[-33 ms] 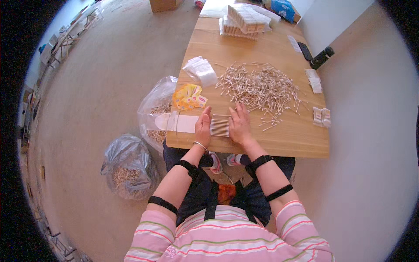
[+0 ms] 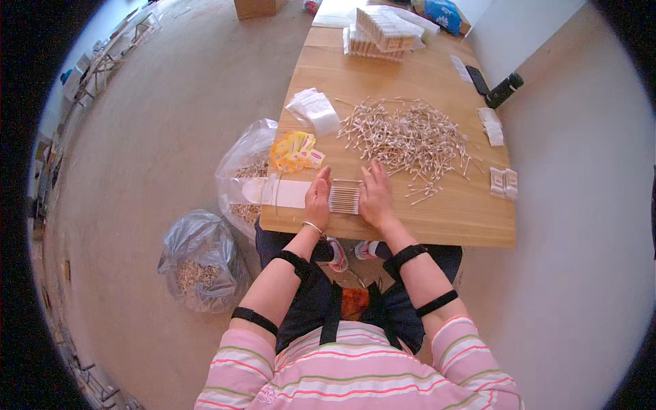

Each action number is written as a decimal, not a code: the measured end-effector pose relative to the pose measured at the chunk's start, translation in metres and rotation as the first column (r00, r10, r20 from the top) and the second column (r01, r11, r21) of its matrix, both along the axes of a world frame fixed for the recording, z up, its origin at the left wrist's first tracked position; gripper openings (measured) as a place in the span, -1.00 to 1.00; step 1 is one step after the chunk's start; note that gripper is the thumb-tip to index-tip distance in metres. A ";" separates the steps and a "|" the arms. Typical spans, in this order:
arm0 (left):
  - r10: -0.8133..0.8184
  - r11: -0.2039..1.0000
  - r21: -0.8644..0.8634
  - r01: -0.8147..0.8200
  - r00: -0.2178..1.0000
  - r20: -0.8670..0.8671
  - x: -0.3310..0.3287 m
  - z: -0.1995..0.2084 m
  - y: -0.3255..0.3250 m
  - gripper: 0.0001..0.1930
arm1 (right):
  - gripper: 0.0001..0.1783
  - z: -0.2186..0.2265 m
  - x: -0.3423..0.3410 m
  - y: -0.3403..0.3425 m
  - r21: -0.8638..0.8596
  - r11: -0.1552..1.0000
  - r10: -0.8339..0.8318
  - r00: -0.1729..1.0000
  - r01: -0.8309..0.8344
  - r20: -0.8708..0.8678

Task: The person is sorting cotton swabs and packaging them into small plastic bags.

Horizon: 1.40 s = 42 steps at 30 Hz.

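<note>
The straight-fingered left hand (image 2: 318,197) and loosely spread right hand (image 2: 375,194) flank an aligned row of white-tipped wooden swabs (image 2: 344,201); beyond them, a jumbled swab pile (image 2: 408,137) seems left unsorted, while farther stacked clear-wrapped packs (image 2: 388,31) look finished.

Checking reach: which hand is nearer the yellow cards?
Left: the left hand is just right and bodyward of the yellow cards; the right hand is farther right, past the cotton swab row.
</note>
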<state>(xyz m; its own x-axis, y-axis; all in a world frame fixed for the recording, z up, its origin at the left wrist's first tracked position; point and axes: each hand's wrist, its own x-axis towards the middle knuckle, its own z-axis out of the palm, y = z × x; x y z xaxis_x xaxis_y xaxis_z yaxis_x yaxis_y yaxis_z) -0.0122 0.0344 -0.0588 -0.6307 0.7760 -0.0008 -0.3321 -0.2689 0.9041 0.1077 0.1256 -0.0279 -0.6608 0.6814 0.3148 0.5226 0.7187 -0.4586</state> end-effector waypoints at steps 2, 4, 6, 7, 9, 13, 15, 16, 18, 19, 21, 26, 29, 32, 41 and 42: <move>0.005 1.000 0.005 -0.005 1.000 0.006 -0.001 -0.001 -0.002 -0.37 | -0.56 0.001 -0.001 -0.008 -0.124 0.992 -0.027 0.974 -0.001 -0.224; 0.018 1.000 -0.001 -0.018 1.000 0.017 0.000 0.000 -0.002 -0.39 | -0.53 0.002 -0.001 -0.020 -0.267 0.964 -0.068 0.952 -0.015 -0.300; 0.032 0.999 -0.006 -0.032 0.999 0.025 0.000 -0.002 0.000 -0.42 | -0.51 -0.001 -0.005 -0.030 -0.402 0.915 -0.120 0.921 -0.042 -0.370; 0.029 0.999 0.018 -0.030 0.999 0.029 0.000 -0.004 0.001 -0.42 | -0.50 -0.003 -0.009 -0.034 -0.445 0.894 -0.156 0.897 -0.049 -0.413; 0.026 0.999 0.042 -0.028 0.999 0.033 -0.001 -0.006 0.002 -0.42 | -0.49 -0.006 -0.015 -0.039 -0.488 0.871 -0.195 0.871 -0.058 -0.451; 0.018 1.000 0.000 -0.018 0.999 -0.041 -0.003 -0.008 0.000 -0.42 | -0.46 -0.006 -0.016 -0.042 -0.496 0.861 -0.135 0.893 -0.108 -0.429; 0.020 1.000 -0.006 -0.021 0.998 -0.058 -0.002 -0.009 0.001 -0.41 | -0.45 -0.007 -0.008 -0.039 -0.487 0.861 -0.108 0.885 -0.145 -0.453; 0.018 1.000 -0.010 -0.018 0.999 -0.049 -0.001 -0.008 0.002 -0.41 | -0.41 -0.008 0.000 -0.037 -0.354 0.930 -0.027 0.944 -0.097 -0.330; 0.018 1.000 -0.015 -0.018 0.999 -0.038 -0.001 -0.009 0.002 -0.41 | -0.36 -0.005 0.008 -0.042 -0.208 0.975 0.034 0.982 -0.073 -0.187; 0.004 1.000 -0.001 -0.004 0.999 -0.042 -0.003 -0.010 0.001 -0.41 | -0.29 0.001 0.010 -0.047 -0.110 0.987 0.127 0.986 -0.116 0.106; -0.018 1.000 0.016 0.019 0.999 -0.045 -0.002 -0.010 0.001 -0.41 | -0.21 0.010 0.012 -0.053 -0.026 0.984 0.174 0.901 -0.178 0.397; -0.008 1.000 0.019 0.008 0.999 -0.039 -0.016 -0.025 -0.002 -0.45 | -0.03 0.023 0.005 -0.063 -0.017 0.979 0.189 0.873 -0.203 0.449; -0.013 0.995 -0.104 -0.002 0.989 -0.147 -0.005 -0.002 -0.003 -0.52 | 0.05 0.018 0.011 -0.060 0.028 0.978 0.173 0.882 -0.206 0.438; -0.065 0.972 -0.201 -0.124 0.678 -0.732 -0.001 0.018 -0.029 -0.59 | 0.06 0.012 0.012 -0.056 -0.037 0.981 0.189 0.887 -0.191 0.422; -0.432 0.880 -0.466 -0.095 0.251 -0.866 0.021 0.043 -0.080 -0.55 | 0.08 0.007 0.012 -0.058 0.082 0.976 0.138 0.861 -0.203 0.489; -0.443 0.875 -0.473 -0.107 0.218 -0.870 0.022 0.044 -0.080 -0.52 | 0.08 0.005 0.012 -0.058 0.082 0.976 0.138 0.861 -0.203 0.489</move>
<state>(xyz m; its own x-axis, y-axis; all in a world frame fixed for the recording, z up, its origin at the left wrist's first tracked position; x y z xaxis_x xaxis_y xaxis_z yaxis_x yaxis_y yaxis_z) 0.0094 -0.0457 -0.0152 -0.2220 0.9580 0.1816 0.8333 0.0897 0.5455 0.1200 0.0676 -0.0227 -0.8540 0.5202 0.0062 0.5179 0.8513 -0.0842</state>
